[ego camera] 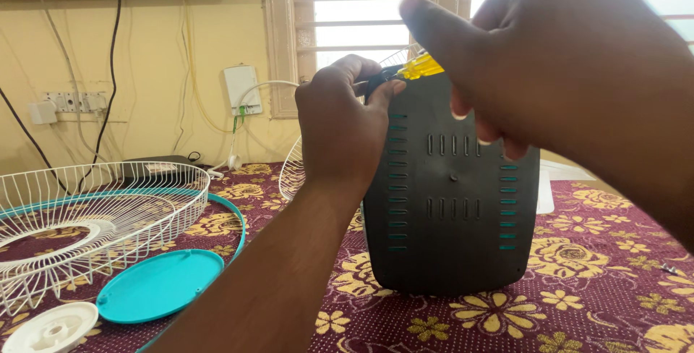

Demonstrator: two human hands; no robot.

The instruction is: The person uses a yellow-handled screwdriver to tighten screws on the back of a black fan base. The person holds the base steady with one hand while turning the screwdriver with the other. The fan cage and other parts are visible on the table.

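The left hand [340, 125] is closed on the top edge of the dark fan motor cover [452, 201], steadying it upright on the floral cloth [600, 288], while the right hand [564, 64] closes around a yellow-handled screwdriver [421, 67] at that edge.

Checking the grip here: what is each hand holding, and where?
Left hand grips the dark plastic vented housing at its top edge; right hand holds a yellow-handled screwdriver by its handle.

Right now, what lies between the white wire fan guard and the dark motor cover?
In the head view, the left forearm crosses between the white wire fan guard and the dark motor cover, above the flowered cloth.
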